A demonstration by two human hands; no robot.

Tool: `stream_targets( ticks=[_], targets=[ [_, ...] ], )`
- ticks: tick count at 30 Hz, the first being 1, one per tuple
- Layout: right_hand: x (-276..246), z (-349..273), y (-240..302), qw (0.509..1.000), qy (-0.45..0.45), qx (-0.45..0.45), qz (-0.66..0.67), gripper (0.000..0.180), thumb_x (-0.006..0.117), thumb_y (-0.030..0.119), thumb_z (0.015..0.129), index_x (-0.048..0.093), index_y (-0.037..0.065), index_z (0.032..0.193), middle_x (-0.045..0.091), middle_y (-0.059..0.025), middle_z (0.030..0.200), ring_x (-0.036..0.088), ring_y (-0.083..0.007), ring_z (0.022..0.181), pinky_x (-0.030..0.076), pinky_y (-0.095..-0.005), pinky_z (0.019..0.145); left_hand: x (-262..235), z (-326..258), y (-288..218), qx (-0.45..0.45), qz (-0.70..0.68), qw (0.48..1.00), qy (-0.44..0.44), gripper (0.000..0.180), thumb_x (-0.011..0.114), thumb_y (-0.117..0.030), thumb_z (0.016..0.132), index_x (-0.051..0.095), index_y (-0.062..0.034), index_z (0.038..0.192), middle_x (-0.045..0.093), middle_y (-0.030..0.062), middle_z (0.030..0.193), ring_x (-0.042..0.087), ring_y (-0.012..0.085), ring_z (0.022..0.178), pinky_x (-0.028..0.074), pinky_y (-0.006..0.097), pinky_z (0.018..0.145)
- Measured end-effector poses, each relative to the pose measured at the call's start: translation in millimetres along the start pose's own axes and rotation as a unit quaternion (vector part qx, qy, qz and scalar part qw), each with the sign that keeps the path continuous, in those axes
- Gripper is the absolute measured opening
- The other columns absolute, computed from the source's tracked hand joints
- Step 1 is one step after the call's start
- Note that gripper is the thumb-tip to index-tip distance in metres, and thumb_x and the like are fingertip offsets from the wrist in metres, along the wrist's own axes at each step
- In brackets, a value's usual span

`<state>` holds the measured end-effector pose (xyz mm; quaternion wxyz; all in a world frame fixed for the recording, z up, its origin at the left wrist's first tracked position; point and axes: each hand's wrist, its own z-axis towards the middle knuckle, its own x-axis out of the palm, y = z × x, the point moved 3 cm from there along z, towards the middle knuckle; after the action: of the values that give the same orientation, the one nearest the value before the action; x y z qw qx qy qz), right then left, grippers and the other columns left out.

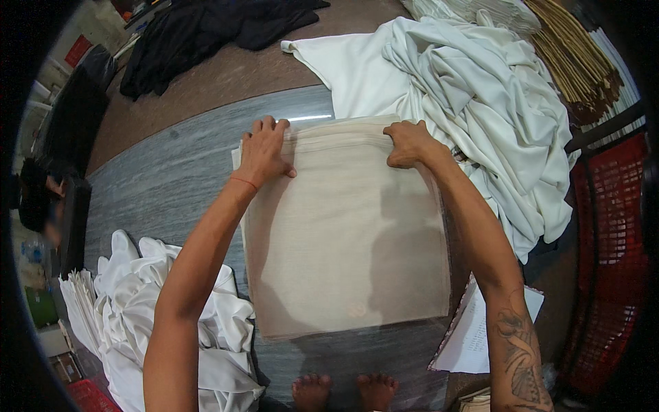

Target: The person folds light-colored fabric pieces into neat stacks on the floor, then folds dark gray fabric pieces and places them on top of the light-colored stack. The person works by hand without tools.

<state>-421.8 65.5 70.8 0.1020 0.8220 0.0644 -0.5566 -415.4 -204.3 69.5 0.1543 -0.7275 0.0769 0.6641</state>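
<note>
A stack of folded beige cloth [343, 233] lies flat on the grey floor [165, 178] in front of me. My left hand [264, 147] rests on its far left corner with fingers curled over the far edge. My right hand [406, 143] pinches the far right corner, fingers closed on the top layers. A thin red string circles my left wrist. My bare feet [343, 391] show below the stack's near edge.
A heap of white cloth [480, 103] lies at the far right, another white pile [171, 323] at the near left. Black garments [206, 27] lie at the back. A red crate [611, 261] stands right, papers [473, 336] beside my right forearm.
</note>
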Motion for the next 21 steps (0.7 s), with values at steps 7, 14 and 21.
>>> stream_targets(
  ticks=[7, 14, 21],
  targets=[
    [-12.2, -47.3, 32.9, 0.972, -0.151, -0.145, -0.103, 0.028, 0.059, 0.005, 0.069, 0.064, 0.008, 0.096, 0.067, -0.0109, 0.090, 0.062, -0.0285, 0.090, 0.038, -0.0436, 0.086, 12.0, 2.0, 7.8, 0.114, 0.055, 0.991, 0.032, 0.067, 0.065, -0.027, 0.075, 0.043, -0.0091, 0.136, 0.056, 0.0153, 0.123, 0.049, 0.0357, 0.119, 0.036, 0.052, 0.101],
    [-1.0, -99.9, 31.7, 0.943, -0.286, -0.155, -0.070, 0.018, 0.059, 0.004, 0.072, 0.061, 0.009, 0.089, 0.066, -0.0091, 0.081, 0.063, -0.0263, 0.084, 0.039, -0.0423, 0.080, 13.0, -12.1, 63.3, 0.039, -0.001, 0.987, 0.158, 0.062, 0.069, -0.043, 0.073, 0.061, -0.0097, 0.124, 0.064, 0.0163, 0.117, 0.054, 0.0363, 0.114, 0.039, 0.050, 0.100],
    [-25.2, -128.1, -24.2, 0.973, -0.203, -0.039, 0.105, 0.030, 0.067, 0.013, 0.062, 0.067, 0.002, 0.090, 0.066, -0.0188, 0.077, 0.063, -0.0377, 0.078, 0.050, -0.0411, 0.073, -63.8, -92.6, 62.8, 0.039, -0.183, 0.979, 0.083, 0.035, 0.066, -0.020, 0.079, 0.067, -0.0031, 0.110, 0.068, 0.0174, 0.109, 0.064, 0.0294, 0.101, 0.047, 0.040, 0.091]
  ],
)
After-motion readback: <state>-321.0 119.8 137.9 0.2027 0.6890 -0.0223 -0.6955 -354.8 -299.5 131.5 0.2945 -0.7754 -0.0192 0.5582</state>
